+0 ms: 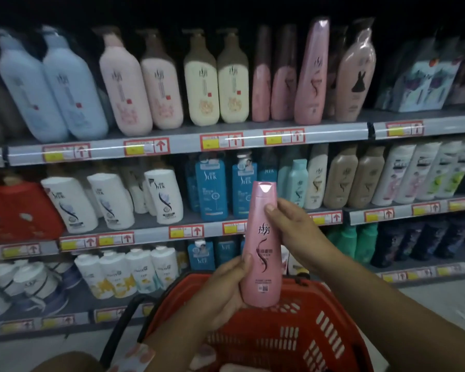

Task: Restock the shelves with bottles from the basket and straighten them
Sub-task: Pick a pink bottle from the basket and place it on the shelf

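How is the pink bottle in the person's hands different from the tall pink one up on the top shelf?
The held pink bottle is gripped by both the left hand and right hand above the red basket; the shelf pink bottle stands on the top shelf, leaning. The held one looks sharp, the shelf one blurred. Both share pink colour, shape and a dark swirl logo.

pink bottle (261,245): Chinese brand characters above a dark S-curl, QR code near base | white bottles (164,193), middle shelf: "SLEK" | blue bottles (211,186): "SLEK" | shelf price tags (147,146): red up-arrows, print too blurred to read
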The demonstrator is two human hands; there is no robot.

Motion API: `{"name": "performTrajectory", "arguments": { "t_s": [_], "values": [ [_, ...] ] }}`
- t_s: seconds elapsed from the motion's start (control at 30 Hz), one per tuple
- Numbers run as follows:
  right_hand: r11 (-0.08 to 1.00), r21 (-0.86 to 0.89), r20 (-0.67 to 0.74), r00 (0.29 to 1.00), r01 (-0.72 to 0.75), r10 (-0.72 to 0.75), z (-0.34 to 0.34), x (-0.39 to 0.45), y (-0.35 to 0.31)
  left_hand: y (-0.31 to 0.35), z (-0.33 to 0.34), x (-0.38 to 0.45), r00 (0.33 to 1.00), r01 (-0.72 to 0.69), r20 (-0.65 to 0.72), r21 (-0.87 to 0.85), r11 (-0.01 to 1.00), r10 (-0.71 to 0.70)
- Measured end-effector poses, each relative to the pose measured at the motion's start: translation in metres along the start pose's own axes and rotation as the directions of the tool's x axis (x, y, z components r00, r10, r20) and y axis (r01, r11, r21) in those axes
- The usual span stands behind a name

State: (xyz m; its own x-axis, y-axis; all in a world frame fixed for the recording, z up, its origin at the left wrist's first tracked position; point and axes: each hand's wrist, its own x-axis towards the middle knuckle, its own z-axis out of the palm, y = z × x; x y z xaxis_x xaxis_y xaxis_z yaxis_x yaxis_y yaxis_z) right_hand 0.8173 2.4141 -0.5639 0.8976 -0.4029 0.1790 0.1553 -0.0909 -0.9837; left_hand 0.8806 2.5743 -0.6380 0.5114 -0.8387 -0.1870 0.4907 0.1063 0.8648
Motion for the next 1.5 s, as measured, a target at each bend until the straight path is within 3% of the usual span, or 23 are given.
{"name": "performTrajectory", "arguments": {
  "t_s": [0.13,0.37,0.67,0.97,1.5],
  "values": [
    [0.996,-0.084,0.081,0.996,0.035,-0.028,0.014,0.004,-0.028,0.038,0.006,-0.001,0.995,-0.099,-0.012,-0.021,0.995,0.099],
    [0.985,-0.088,0.107,0.985,0.146,-0.136,0.019,0.029,-0.078,0.107,0.026,0.008,0.974,-0.222,-0.029,0.023,0.975,0.223],
    [0.908,-0.315,0.145,0.959,0.277,-0.243,-0.014,0.07,-0.14,0.189,0.056,0.038,0.934,-0.358,0.064,0.112,0.927,0.353],
    [0.894,-0.274,0.079,0.935,0.355,-0.347,-0.042,0.131,-0.185,0.254,0.086,0.097,0.853,-0.514,0.068,0.284,0.809,0.518],
    [0.707,-0.65,-0.058,0.909,0.279,-0.412,-0.085,0.241,-0.157,0.297,0.076,0.22,0.827,-0.458,0.012,0.593,0.662,0.562]
  ]
}}
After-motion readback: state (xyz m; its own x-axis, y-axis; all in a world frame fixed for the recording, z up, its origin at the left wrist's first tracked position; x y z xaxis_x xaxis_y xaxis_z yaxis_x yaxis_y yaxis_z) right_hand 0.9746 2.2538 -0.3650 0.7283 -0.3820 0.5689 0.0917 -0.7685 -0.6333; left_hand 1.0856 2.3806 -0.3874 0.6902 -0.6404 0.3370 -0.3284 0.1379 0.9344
